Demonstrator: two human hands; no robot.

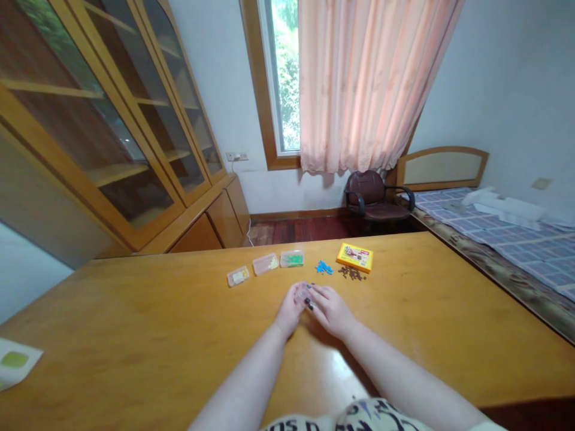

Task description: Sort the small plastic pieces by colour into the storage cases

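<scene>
My left hand (291, 307) is closed around a small clear plastic box (302, 294), held above the table. From the right, my right hand (330, 308) reaches over the same box, its dark-nailed fingers pressed on it. Whether anything lies inside the box I cannot make out. Beyond my hands stand a clear box with green pieces (292, 259), another with cream pieces (266, 264) and a smaller one with white and yellow contents (238, 276). To their right lie a loose pile of blue pieces (324, 267) and a pile of dark brown pieces (352, 273).
A yellow cardboard box (354, 257) lies near the far edge of the wooden table (157, 323). A paper sheet (18, 363) is at the left edge. Behind the table are a maroon armchair (371, 194), a bed (503, 233) and a glass-fronted cabinet (179, 206).
</scene>
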